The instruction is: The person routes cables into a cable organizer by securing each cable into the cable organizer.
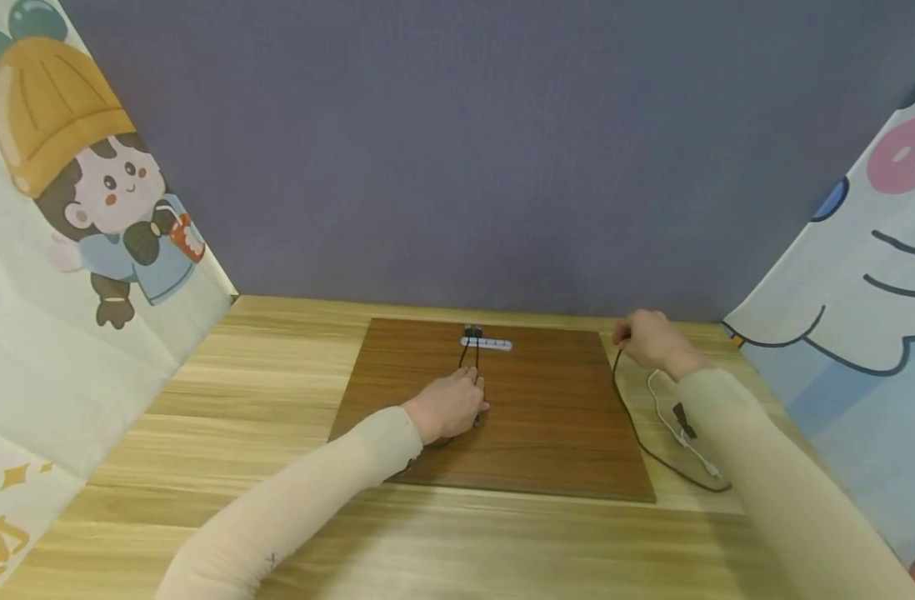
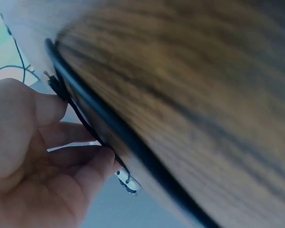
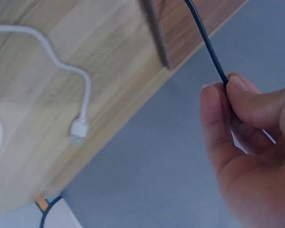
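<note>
In the head view, a brown wooden board [image 1: 547, 417] lies on the table, with a white slotted cable clip [image 1: 495, 344] near its far edge. Two black cables [image 1: 477, 354] run through the clip's left end, their dark plugs [image 1: 472, 331] beyond it. My left hand [image 1: 450, 404] is over the board and grips a thin black cable [image 2: 83, 121], whose small connector [image 2: 57, 85] sticks out by the thumb. A thicker black cable [image 2: 128, 137] passes in front. Off the board's far right corner, my right hand [image 1: 647, 337] pinches another black cable [image 3: 206, 40] between thumb and fingers.
On the light wood table [image 1: 225, 400], right of the board, lies a white cable [image 1: 690, 446] with a USB plug [image 3: 79, 129]. A small dark piece [image 1: 682, 419] sits by it. A grey partition [image 1: 457, 150] stands behind; printed sheets flank both sides.
</note>
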Demonstrator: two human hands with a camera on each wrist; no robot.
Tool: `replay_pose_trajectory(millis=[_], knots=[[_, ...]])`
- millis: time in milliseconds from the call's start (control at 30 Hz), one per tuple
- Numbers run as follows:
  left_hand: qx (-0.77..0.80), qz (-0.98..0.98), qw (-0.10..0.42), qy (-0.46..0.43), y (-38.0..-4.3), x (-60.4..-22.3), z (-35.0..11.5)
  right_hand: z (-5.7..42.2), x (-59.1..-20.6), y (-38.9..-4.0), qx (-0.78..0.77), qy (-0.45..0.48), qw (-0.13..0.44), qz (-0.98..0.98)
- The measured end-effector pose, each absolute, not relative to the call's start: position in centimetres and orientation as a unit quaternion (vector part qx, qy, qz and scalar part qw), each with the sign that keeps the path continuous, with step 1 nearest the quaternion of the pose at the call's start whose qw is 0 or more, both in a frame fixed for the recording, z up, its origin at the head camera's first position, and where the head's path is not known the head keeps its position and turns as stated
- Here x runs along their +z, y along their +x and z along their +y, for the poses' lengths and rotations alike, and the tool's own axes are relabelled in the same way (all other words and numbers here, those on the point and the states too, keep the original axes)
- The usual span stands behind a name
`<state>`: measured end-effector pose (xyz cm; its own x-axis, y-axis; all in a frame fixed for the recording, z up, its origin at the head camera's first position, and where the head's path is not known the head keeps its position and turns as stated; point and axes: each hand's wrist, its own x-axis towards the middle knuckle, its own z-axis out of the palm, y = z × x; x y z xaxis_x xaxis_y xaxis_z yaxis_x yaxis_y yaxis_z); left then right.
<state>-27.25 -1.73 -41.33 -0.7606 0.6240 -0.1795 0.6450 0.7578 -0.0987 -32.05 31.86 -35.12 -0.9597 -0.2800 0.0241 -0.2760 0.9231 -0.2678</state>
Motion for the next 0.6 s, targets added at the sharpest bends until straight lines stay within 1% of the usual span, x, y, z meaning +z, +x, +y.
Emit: replay_pose_trajectory(millis=[400, 600], knots=[[-0.084, 0.930, 0.053, 0.354, -27.9, -41.0, -1.1, 28.5, -34.2, -32.0, -0.145, -0.216, 0.028, 0.965], [-0.068, 0.934, 0.063, 0.345, -28.5, -41.0, -0.8, 26.8, -34.1, -32.3, -0.150, -0.244, 0.036, 0.958]])
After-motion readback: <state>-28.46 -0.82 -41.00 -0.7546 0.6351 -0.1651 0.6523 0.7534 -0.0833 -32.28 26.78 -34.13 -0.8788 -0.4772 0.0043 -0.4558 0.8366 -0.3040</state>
